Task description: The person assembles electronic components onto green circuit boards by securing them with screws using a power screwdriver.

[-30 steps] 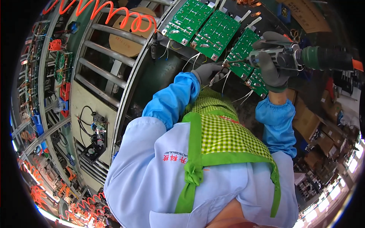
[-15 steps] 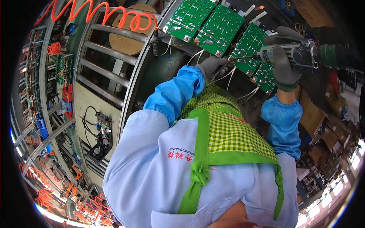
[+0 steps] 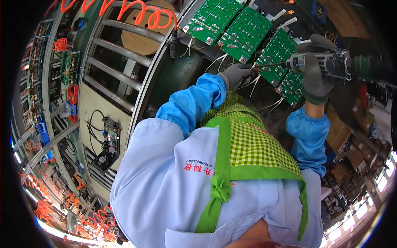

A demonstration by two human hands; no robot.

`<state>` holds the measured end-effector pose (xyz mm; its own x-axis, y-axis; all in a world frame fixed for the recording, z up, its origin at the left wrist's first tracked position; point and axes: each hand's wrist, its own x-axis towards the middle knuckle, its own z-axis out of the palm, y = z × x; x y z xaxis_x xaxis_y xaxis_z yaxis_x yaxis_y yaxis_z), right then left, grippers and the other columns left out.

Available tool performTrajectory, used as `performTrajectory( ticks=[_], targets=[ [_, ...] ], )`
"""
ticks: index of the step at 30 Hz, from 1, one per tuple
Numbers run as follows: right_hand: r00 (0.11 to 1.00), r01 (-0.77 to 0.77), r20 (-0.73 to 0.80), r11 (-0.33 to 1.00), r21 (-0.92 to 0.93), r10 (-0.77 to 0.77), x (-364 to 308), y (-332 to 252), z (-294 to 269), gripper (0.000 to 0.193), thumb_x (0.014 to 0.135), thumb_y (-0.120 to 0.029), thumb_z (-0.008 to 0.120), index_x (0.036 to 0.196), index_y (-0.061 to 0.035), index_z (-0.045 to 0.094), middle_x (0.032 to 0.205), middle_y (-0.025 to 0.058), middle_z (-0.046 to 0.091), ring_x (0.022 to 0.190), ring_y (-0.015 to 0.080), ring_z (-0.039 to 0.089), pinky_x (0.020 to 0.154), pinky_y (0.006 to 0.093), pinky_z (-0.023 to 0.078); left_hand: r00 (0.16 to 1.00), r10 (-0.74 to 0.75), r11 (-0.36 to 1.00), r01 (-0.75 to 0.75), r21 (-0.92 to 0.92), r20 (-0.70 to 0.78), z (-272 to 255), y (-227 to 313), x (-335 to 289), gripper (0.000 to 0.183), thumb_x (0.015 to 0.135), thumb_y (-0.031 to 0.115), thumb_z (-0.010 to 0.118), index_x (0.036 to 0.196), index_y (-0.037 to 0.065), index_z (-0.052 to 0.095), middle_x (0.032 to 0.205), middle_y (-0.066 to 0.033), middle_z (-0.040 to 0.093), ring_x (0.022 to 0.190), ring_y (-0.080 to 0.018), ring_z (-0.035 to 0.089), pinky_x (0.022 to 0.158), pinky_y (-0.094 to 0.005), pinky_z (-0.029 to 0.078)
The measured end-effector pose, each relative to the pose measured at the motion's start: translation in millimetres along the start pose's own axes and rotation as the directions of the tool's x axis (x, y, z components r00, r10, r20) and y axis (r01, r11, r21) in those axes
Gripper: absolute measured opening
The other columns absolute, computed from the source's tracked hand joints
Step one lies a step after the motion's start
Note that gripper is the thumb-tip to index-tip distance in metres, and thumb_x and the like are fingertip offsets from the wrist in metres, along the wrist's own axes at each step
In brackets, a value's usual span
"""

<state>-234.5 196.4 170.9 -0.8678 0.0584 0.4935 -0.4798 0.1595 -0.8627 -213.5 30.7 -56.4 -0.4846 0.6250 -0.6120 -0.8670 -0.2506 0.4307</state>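
My right hand [image 3: 316, 78], in a grey glove, is closed around a grey power screwdriver [image 3: 295, 63] with a green rear end. The tool lies nearly level, and its long thin bit points left to the near-left corner of a green circuit board [image 3: 276, 56]. At that corner my left hand [image 3: 237, 76], also gloved in grey, has its fingers pressed together close to the bit's tip. White wires [image 3: 254, 84] hang from the corner beside those fingers. Whatever the left fingertips pinch is too small to make out.
Two more circuit boards [image 3: 245, 34] [image 3: 212, 18] lie to the left, and a smaller-looking one [image 3: 292, 87] sits nearer on the right. A coiled orange air hose [image 3: 153, 18] hangs at upper left above a roller conveyor [image 3: 124, 51]. Cardboard boxes [image 3: 351, 153] stand at right.
The whole view has shifted slightly, so the boards appear a little further right and lower. Both hands and the screwdriver keep about the same places at the board's corner.
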Motion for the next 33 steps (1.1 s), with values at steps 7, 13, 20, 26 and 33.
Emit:
performTrajectory(
  ticks=[7, 13, 20, 26, 33],
  targets=[
    [1.000, -0.021, -0.009, 1.000, -0.015, 0.020, -3, -4, 1, 0.038, 0.076, -0.004, 0.068, 0.109, 0.0054, 0.053, 0.083, 0.0099, 0.065, 0.077, 0.0132, 0.061, 0.068, 0.0255, 0.048, 1.000, 0.007, 0.999, -0.006, 0.049, -0.016, 11, 9, -8, 0.017, 0.092, 0.013, 0.048, 0.099, 0.001, 0.056, 0.072, -0.0010, 0.056, 0.054, -0.0057, 0.051, 0.048, -0.0177, 0.043],
    [0.999, -0.020, -0.031, 1.000, -0.013, 0.020, -5, -4, 0, 0.037, 0.075, -0.005, 0.069, 0.109, 0.0042, 0.055, 0.083, 0.0091, 0.065, 0.077, 0.0134, 0.061, 0.069, 0.0256, 0.048, 0.996, -0.027, 0.999, 0.025, 0.023, 0.082, 0, 12, -2, 0.025, 0.092, 0.018, 0.047, 0.102, -0.003, 0.057, 0.077, -0.0046, 0.060, 0.058, -0.0071, 0.055, 0.050, -0.0179, 0.047],
    [1.000, -0.027, -0.013, 1.000, -0.002, 0.027, -8, -11, 9, 0.037, 0.075, 0.000, 0.066, 0.110, 0.0029, 0.055, 0.084, 0.0064, 0.064, 0.075, 0.0103, 0.060, 0.065, 0.0236, 0.048, 0.995, -0.062, 0.989, 0.071, -0.132, 0.074, 1, 7, 5, 0.032, 0.093, 0.027, 0.047, 0.100, -0.003, 0.057, 0.086, -0.0081, 0.062, 0.061, -0.0088, 0.057, 0.049, -0.0165, 0.048],
    [0.998, -0.053, 0.027, 0.998, 0.033, 0.052, -13, -6, 11, 0.035, 0.077, 0.004, 0.062, 0.111, -0.0013, 0.052, 0.084, 0.0022, 0.060, 0.074, 0.0063, 0.054, 0.065, 0.0218, 0.045, 0.994, -0.086, 0.970, 0.099, -0.223, 0.068, -1, 2, 12, 0.026, 0.094, 0.020, 0.047, 0.104, -0.003, 0.054, 0.087, -0.0075, 0.058, 0.066, -0.0079, 0.050, 0.048, -0.0155, 0.044],
    [0.999, -0.050, 0.002, 0.998, -0.037, 0.050, -21, 6, 4, 0.034, 0.080, 0.004, 0.059, 0.111, -0.0047, 0.049, 0.093, 0.0028, 0.057, 0.080, 0.0071, 0.052, 0.069, 0.0224, 0.044, 0.997, -0.030, 0.982, 0.042, -0.182, 0.064, -3, 0, 13, 0.025, 0.093, 0.017, 0.048, 0.108, -0.002, 0.052, 0.090, -0.0084, 0.059, 0.066, -0.0075, 0.049, 0.048, -0.0159, 0.043]
  ],
)
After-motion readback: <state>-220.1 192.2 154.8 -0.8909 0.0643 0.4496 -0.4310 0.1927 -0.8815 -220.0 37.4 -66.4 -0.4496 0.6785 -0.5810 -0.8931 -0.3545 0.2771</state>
